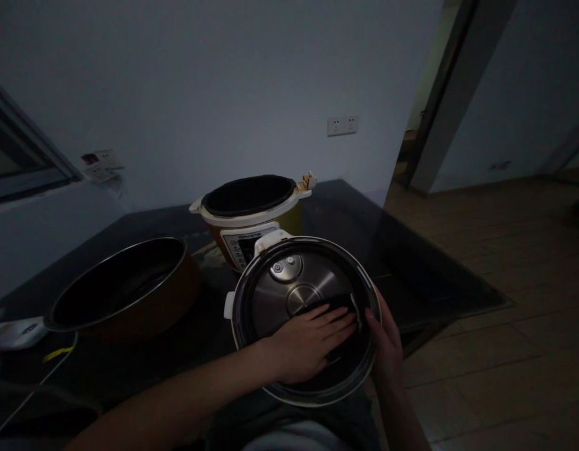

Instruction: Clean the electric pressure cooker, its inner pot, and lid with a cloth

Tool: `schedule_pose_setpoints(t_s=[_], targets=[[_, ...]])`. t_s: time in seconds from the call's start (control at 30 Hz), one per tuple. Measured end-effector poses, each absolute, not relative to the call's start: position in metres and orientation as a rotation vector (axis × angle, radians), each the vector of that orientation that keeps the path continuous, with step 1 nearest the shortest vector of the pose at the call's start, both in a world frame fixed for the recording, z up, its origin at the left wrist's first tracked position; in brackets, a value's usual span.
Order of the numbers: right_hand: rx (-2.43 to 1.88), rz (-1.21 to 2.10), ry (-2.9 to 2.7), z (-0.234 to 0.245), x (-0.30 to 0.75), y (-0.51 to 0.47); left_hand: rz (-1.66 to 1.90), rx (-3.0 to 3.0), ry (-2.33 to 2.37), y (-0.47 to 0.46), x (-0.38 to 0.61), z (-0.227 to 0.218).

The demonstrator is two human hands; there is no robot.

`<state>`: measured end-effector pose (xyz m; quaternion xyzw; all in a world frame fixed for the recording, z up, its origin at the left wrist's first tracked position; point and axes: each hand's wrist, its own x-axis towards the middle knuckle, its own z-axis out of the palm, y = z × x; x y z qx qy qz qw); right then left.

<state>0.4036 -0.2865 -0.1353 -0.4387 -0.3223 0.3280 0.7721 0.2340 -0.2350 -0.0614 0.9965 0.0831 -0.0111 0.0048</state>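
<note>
A round pressure cooker lid [261, 310] is tilted up in front of me, its brushed metal inside facing me and a dark ring around its edge. My left hand [312, 343] lies over a dark cloth [350, 307] and holds it against the lower part of the metal, fingers stretched across it. The cloth is hard to tell from the dark ring in this low light. At the lid's right edge, my right hand [387, 332] grips the rim, thumb on the near side and fingers behind. Just beyond the lid stands the pressure cooker [240, 220], its top uncovered.
A brown pan [143, 310] with a pale handle stands left on the dark table [336, 213]. A white cord [35, 391] with a yellow tag [59, 354] lies at the lower left. Wall sockets [343, 125] are behind. Tiled floor [496, 376] extends beyond the table's right edge.
</note>
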Motion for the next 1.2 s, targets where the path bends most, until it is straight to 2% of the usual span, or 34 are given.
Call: schedule_pose_setpoints(t_s=[0.4, 0.63, 0.87, 1.2], targets=[[-0.978, 0.692, -0.709, -0.133, 0.403, -0.288, 0.227, 3.215, 0.933, -0.196, 0.249, -0.06], [-0.953, 0.684, -0.723, -0.137, 0.404, -0.287, 0.167, 3.233, 0.522, -0.214, 0.255, -0.072], [-0.941, 0.688, -0.716, -0.14, 0.403, -0.286, 0.005, 3.112, 0.231, -0.228, 0.243, -0.06], [-0.964, 0.685, -0.655, -0.136, 0.398, -0.288, -0.146, 2.773, 0.127, -0.247, 0.201, -0.05]])
